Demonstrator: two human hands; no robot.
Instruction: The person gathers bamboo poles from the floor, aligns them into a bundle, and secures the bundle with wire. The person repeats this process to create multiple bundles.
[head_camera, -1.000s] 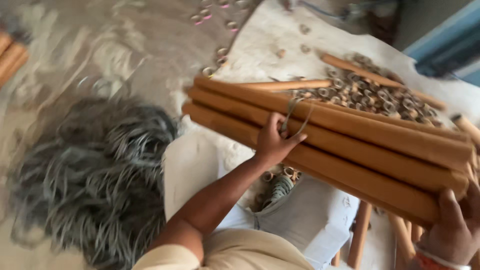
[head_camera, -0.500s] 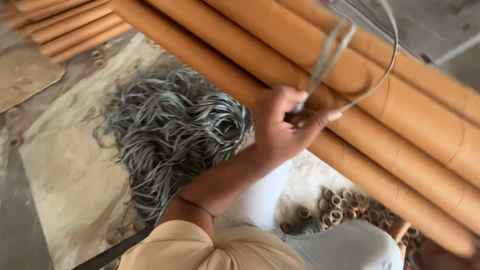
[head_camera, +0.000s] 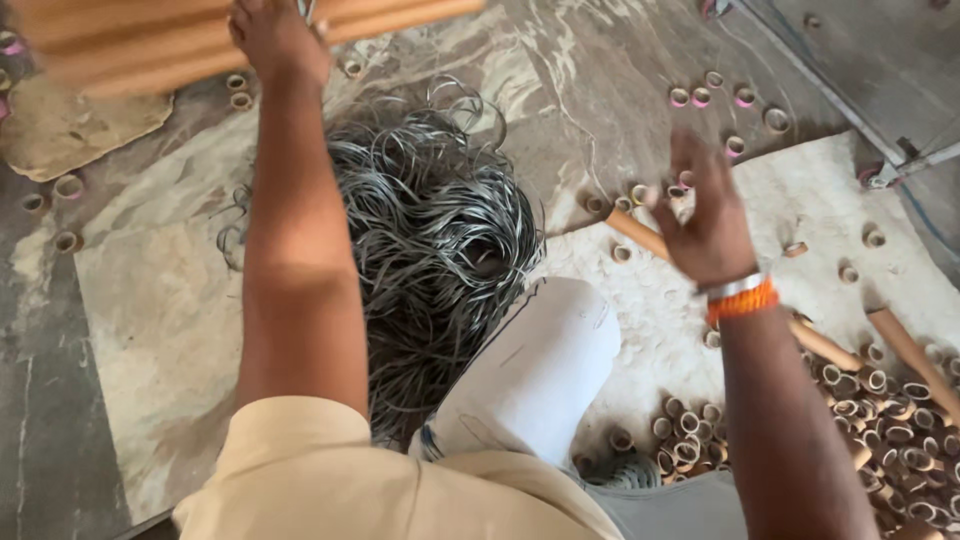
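Open floor lies at lower left, a bare concrete patch (head_camera: 150, 330) beside the left arm. A tangled heap of grey wire loops (head_camera: 430, 230) fills the centre, between both arms. The bundle of long cardboard tubes (head_camera: 130, 45) bars the top left edge. Short cardboard rings (head_camera: 880, 410) crowd the lower right; a single tube (head_camera: 640, 232) lies just under the right hand (head_camera: 705, 215). The raised knee (head_camera: 535, 370) blocks the near middle.

Soft, even daylight with faint shadows; motion blur smears the cardboard tubes (head_camera: 200, 40) at upper left and the right hand (head_camera: 705, 215).
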